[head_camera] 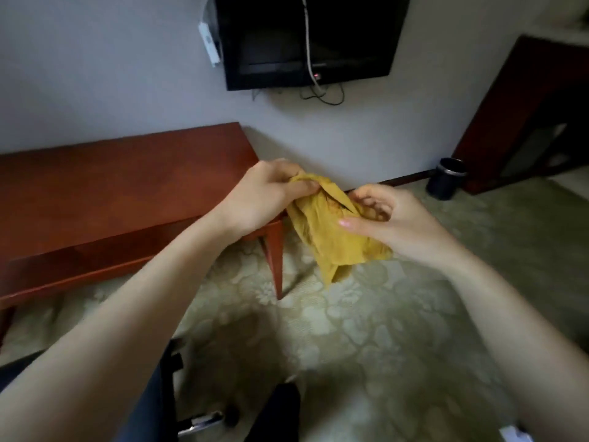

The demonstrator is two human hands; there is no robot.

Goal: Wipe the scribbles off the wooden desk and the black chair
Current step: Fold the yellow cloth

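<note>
Wooden desk, reddish-brown and low, runs along the pale wall, its top bare where it shows and its near right leg standing on the patterned carpet. Just off the desk's right end, both hands hold a crumpled yellow cloth in the air, above the carpet and clear of the desktop.

The left hand is over the desk's right corner, its fingers curled round the cloth's upper edge and pinching it against the thumb. The right hand, farther right of the desk, grips the other side of the cloth: the fingers are bent in over the fabric and the thumb lies across its front. The cloth hangs bunched between the two hands, its lower end drooping beside the desk leg.

On the wall above the desk's right end hangs a black television with a white cable trailing down its front. Well to the right of the desk, a small dark bin stands on the floor against the wall, next to a dark red cabinet. Nearer the person than the desk, dark shapes sit at the bottom edge of the view; what they are cannot be told.
</note>
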